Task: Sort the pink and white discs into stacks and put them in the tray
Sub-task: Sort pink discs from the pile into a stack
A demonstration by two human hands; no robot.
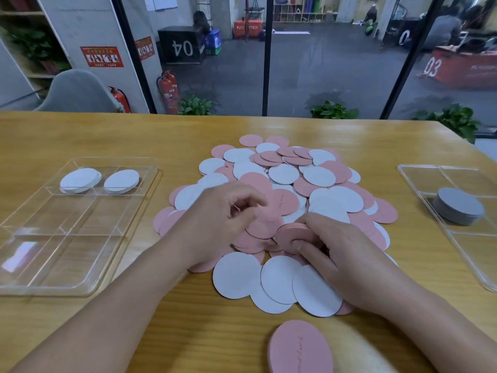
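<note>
Currently a mixed pile of pink and white discs (285, 184) sits mid-tabletop (80, 130), overlapping loosely. Right hand (341, 251) grips a small stack of pink discs (291, 232) at the pile's near edge, thumb on top, fingers (309, 250) curled round its side. Left hand (220, 224) hovers just beside that stack, fingers curled over a pink disc (265, 224); can't tell if it pinches it. One loose pink disc (301, 348) lies apart at the near tabletop edge. Clear compartment tray (35, 265) on the left has two white stacks (80, 180) in its far two compartments. Second clear tray (457, 254) on the right holds a grey-looking stack (458, 205).
</note>
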